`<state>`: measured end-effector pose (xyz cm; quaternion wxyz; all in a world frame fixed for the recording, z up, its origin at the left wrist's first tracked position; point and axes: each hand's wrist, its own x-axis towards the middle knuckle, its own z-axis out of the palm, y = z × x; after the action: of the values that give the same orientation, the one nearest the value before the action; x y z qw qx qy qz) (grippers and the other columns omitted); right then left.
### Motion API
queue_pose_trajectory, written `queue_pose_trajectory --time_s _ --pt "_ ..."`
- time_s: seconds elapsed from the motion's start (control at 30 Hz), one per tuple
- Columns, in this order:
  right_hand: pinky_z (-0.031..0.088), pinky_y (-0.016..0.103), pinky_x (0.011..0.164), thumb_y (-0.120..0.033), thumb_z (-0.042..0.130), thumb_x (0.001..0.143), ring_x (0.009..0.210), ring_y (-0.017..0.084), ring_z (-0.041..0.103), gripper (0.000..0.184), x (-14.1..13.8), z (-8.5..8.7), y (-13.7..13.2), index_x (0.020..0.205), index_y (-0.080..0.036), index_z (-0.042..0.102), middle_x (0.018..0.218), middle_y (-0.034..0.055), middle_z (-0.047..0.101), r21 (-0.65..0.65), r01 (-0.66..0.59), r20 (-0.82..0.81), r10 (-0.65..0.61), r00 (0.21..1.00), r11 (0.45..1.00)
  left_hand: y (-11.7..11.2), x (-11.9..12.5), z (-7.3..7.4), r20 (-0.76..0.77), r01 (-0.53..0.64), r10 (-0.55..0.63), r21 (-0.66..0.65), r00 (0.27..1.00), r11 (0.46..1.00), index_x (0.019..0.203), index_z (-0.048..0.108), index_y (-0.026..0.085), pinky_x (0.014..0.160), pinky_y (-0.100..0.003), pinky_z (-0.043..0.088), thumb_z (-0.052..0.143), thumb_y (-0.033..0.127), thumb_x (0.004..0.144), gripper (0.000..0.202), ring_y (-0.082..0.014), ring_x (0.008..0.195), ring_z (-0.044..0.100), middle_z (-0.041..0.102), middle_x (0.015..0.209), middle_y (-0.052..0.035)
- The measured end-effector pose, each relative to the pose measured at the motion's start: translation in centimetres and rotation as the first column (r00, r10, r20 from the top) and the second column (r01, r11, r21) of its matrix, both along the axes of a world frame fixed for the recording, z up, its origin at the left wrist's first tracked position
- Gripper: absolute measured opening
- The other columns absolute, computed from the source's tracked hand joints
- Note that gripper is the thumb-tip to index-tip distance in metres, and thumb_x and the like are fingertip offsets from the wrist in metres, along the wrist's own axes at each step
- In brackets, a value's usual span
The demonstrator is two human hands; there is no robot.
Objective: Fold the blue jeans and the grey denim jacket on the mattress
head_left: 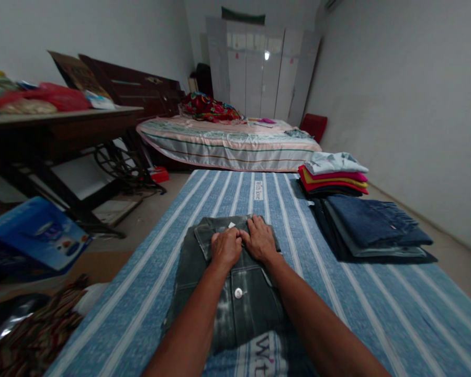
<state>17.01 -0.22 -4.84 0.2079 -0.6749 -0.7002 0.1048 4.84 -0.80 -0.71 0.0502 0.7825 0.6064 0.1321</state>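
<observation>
A dark grey-green denim jacket (253, 296) lies front side up on the blue striped cloth, its collar away from me and a metal button showing on the placket. Near the collar, my left hand (226, 248) is closed, its fingers curled on the jacket's front edge. Right beside it, my right hand (261, 240) pinches the same spot with thumb and forefinger, while its other fingers rest over the collar. The two hands touch or nearly touch. What exactly sits between the fingertips is hidden.
Folded jeans (372, 222) lie stacked to the right, with a pile of folded coloured tops (333, 178) behind them. The striped cloth (298, 209) covers the surface. Beyond is a bed (227, 144); a sewing-machine table (63, 118) and a blue box (39, 230) stand left.
</observation>
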Motion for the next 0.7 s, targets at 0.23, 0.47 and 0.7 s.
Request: queue_pose_trajectory --time_s 0.23,0.47,0.7 --pt "0.020 0.043 0.110 -0.051 0.027 0.097 0.141 0.026 0.018 0.059 0.0 -0.2 0.0 0.142 -0.015 0.036 0.153 0.0122 0.026 0.011 0.004 0.022 -0.004 1.000 1.000 -0.2 0.2 0.2 -0.033 0.021 -0.021 0.010 0.999 1.000 0.093 0.066 0.021 0.088 -0.034 0.042 0.048 0.019 0.086 0.019 -0.0208 0.100 0.063 0.070 0.100 -0.0048" --pt "0.021 0.043 0.110 -0.051 0.027 0.096 0.140 0.026 0.020 0.058 0.0 -0.5 0.0 0.140 -0.015 0.038 0.152 0.0110 0.028 0.050 0.007 0.031 -0.009 0.999 0.999 -0.5 -2.1 1.9 -0.012 0.033 -0.031 0.121 0.999 0.992 0.105 0.064 0.017 0.097 -0.036 0.040 0.055 0.021 0.082 0.024 -0.0231 0.113 0.056 0.061 0.121 -0.0096" --pt "0.020 0.043 0.110 -0.050 0.030 0.096 0.141 0.025 0.019 0.056 0.0 -0.6 -0.1 0.140 -0.016 0.039 0.152 0.0108 0.028 0.019 0.005 0.023 -0.005 1.000 1.000 0.1 -6.4 0.8 -0.124 -0.169 0.178 0.073 0.976 0.983 0.128 0.049 0.009 0.106 -0.042 0.033 0.047 0.034 0.089 0.046 -0.0291 0.134 0.037 0.042 0.143 -0.0188"
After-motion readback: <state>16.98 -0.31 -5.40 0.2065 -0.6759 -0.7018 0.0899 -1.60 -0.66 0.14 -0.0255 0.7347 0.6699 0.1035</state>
